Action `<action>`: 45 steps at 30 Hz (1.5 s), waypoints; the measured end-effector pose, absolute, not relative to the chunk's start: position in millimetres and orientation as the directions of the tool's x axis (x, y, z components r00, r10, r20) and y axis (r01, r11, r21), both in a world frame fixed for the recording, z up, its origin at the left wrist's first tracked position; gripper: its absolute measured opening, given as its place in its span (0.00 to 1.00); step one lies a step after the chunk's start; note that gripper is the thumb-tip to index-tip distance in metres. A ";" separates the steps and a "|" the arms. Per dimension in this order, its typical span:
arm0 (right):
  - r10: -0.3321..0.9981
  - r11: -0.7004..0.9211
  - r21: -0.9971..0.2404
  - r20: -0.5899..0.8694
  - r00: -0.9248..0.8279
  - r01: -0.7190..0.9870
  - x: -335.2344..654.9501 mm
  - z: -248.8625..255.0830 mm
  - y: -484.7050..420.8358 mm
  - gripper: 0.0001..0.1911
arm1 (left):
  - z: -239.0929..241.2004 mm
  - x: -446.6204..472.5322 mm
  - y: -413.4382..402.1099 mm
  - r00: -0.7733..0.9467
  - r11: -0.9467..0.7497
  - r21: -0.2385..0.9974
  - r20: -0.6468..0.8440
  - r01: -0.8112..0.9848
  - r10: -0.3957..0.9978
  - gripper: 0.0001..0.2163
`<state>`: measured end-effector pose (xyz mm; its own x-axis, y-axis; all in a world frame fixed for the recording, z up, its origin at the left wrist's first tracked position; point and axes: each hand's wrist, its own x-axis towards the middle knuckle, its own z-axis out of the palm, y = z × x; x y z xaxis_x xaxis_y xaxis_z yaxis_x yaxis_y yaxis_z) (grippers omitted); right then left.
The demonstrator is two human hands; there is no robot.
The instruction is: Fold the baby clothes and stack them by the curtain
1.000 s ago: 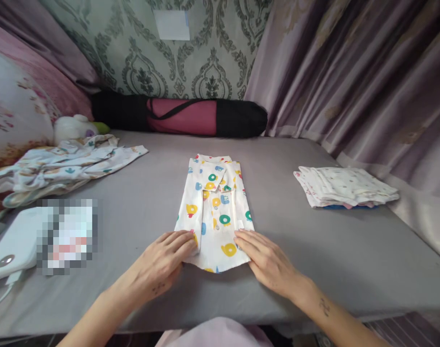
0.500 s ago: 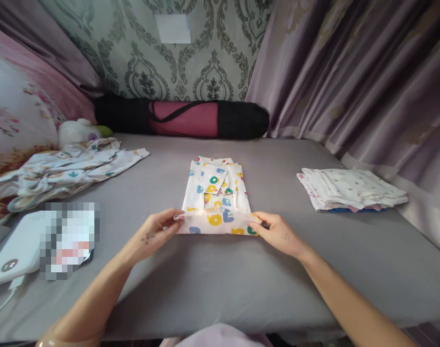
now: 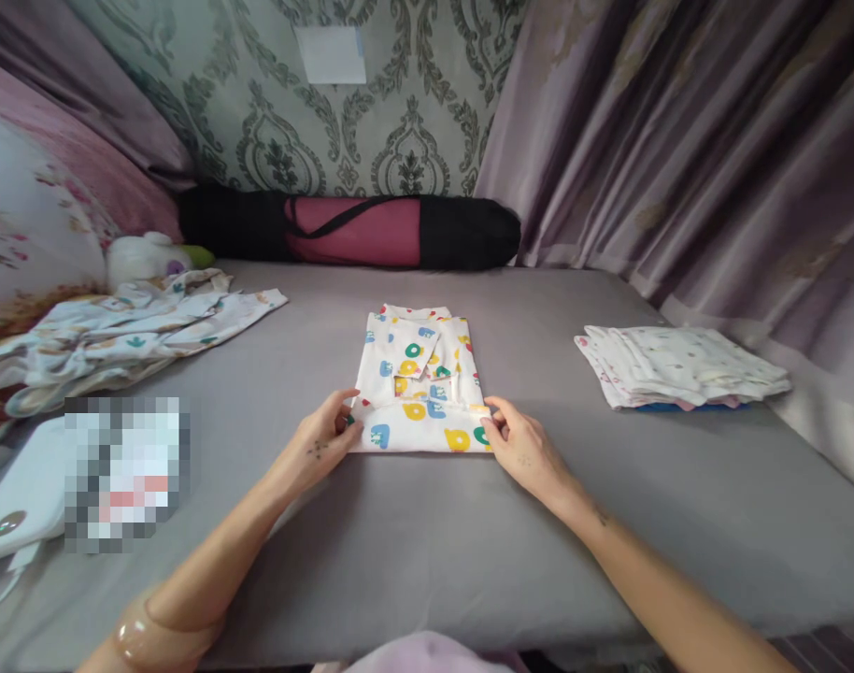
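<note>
On the middle of the grey bed surface (image 3: 427, 551) lies a small white cotton shirt printed with yellow, green and blue shapes (image 3: 419, 379), folded into a compact rectangle with its near hem turned up over the body. The left hand (image 3: 320, 447) pinches the folded near-left corner between thumb and fingertips, while the right hand (image 3: 521, 449) pinches the near-right corner the same way. A loose heap of printed white garments (image 3: 119, 332) lies well apart to the left, a neat stack of folded pale spotted cloths (image 3: 679, 363) to the right, and a pink and black roll bag (image 3: 349, 229) rests against the patterned wall.
</note>
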<state>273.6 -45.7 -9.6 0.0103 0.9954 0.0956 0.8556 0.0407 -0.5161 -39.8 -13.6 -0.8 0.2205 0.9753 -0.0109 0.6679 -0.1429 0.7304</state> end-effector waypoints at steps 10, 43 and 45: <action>0.953 0.232 -0.267 0.254 -0.164 0.935 270.8 5.2 -50.7 0.20 | 5.6 -36.4 -25.2 0.391 -0.483 0.335 0.306 0.809 0.868 0.22; 0.425 0.836 -0.370 -0.033 -0.905 0.406 230.0 17.5 4.3 0.31 | -11.7 -29.6 -21.8 0.569 -0.579 0.370 0.149 0.727 0.809 0.23; 0.414 0.820 -0.411 -0.053 -0.909 0.398 229.9 8.9 6.9 0.31 | -11.8 -35.3 -20.8 0.480 -0.502 0.428 0.168 0.751 0.861 0.22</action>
<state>229.9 6.9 8.9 -0.9086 0.4142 -0.0533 0.3980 0.8202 -0.4109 -35.3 -20.8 -11.8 0.4802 0.8609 0.1678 0.7514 -0.5025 0.4277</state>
